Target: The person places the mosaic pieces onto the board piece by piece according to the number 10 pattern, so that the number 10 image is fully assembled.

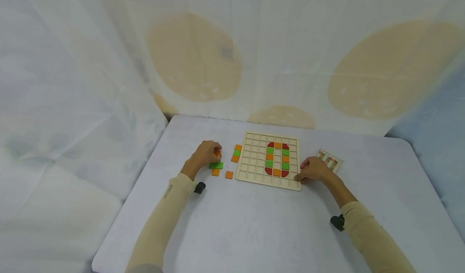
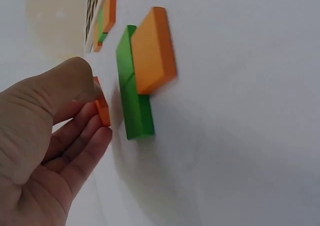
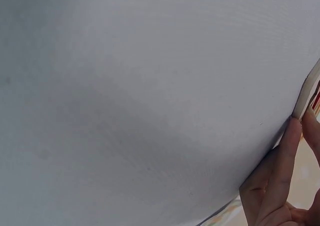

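A wooden grid board (image 1: 254,160) lies on the white table (image 1: 254,224) with red, green and orange tiles set in an oval ring (image 1: 277,159). My left hand (image 1: 216,151) is left of the board and pinches a small orange tile (image 2: 102,112) between thumb and fingers, just above the table. Beside it lie a green tile (image 2: 131,93) and an orange tile (image 2: 154,48). My right hand (image 1: 300,175) grips the board's near right corner, its fingertips (image 3: 291,131) against the board's edge (image 3: 304,98).
Two loose orange tiles (image 1: 229,175) lie near the board's near left corner. An orange-green-orange row (image 1: 236,153) sits against its left edge. A patterned card (image 1: 330,160) lies right of the board. Draped cloth walls surround the table.
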